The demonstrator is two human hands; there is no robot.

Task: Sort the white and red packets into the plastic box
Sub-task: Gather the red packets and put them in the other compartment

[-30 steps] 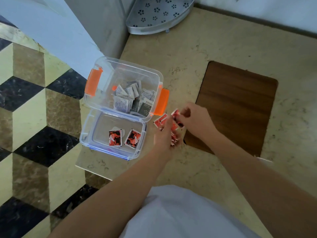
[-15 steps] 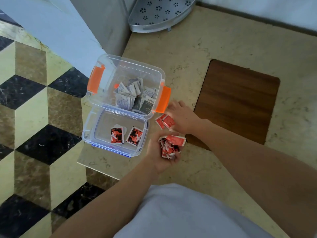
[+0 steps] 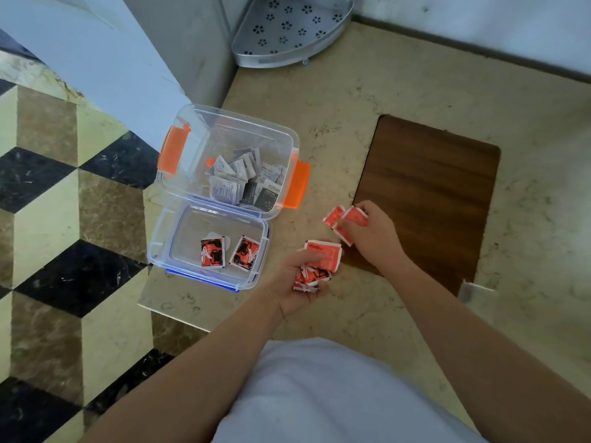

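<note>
A clear plastic box with orange latches stands on the beige counter, holding several white packets. Its clear lid lies in front of it with two red packets on it. My left hand, palm up just right of the lid, is shut on a bunch of red packets. My right hand, further right at the edge of a wooden board, pinches a few more red packets between its fingers.
A dark wooden board lies on the counter to the right. A perforated metal corner shelf sits at the back. The counter edge drops to a patterned tile floor on the left.
My hands have drawn apart: the left turned palm up with its bunch and came toward me, while the right lifted red packets from beside the box and moved slightly right.
</note>
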